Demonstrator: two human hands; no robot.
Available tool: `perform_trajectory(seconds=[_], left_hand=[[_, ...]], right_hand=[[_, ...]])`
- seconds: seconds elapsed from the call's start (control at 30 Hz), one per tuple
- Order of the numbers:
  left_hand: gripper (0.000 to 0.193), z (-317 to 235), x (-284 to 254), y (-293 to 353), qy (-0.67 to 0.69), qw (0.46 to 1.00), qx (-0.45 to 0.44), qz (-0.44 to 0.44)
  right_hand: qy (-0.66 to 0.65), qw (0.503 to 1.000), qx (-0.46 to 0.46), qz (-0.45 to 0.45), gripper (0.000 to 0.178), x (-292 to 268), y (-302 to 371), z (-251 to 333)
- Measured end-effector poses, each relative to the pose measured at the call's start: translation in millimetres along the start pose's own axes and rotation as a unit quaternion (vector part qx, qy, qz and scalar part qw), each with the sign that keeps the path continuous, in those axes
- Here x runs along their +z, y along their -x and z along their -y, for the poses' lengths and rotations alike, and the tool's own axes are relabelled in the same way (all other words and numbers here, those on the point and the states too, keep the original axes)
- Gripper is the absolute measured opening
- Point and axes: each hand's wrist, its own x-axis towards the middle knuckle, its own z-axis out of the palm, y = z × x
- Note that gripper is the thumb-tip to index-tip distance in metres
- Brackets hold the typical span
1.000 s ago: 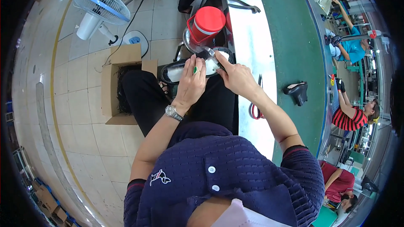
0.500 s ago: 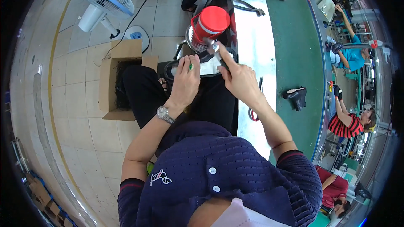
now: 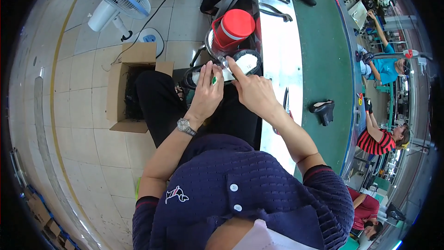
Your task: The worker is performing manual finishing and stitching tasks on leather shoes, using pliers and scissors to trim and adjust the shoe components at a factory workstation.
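Straight fingers (image 3: 208,72) on our left hand (image 3: 206,96) are lying across a black shoe (image 3: 248,63) on our lap (image 3: 239,118), beside the left edge of the table (image 3: 280,51); whether they are grasping, we cannot tell. Our right hand (image 3: 257,94) is clenching a metal tool (image 3: 225,63) over the shoe. Scissors (image 3: 286,98) are lying between the table's edges.

Our left forearm (image 3: 167,153) and right forearm (image 3: 299,136), both bare, angle forward and inward. Our left hand (image 3: 208,96) is back up, fingers (image 3: 207,75) extended, close together; thumb hidden. Our right hand (image 3: 258,93) is curled in a grip, index finger (image 3: 236,68) pointing forward, its tip just beside the left fingers.
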Motion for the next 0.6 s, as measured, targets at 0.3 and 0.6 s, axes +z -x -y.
perform_trajectory(seconds=[0.3, 0.6], left_hand=[[0.042, 3, -38, -18, 0.070, 0.984, -0.161, 0.034], [0.049, 23, -30, 8, -0.011, 0.994, -0.080, 0.069]], right_hand=[[-0.021, 0.998, -0.008, -0.055, 0.061, 0, 0, 8], [-0.091, 0.992, -0.017, -0.090, 0.065, 7, -3, 25]])
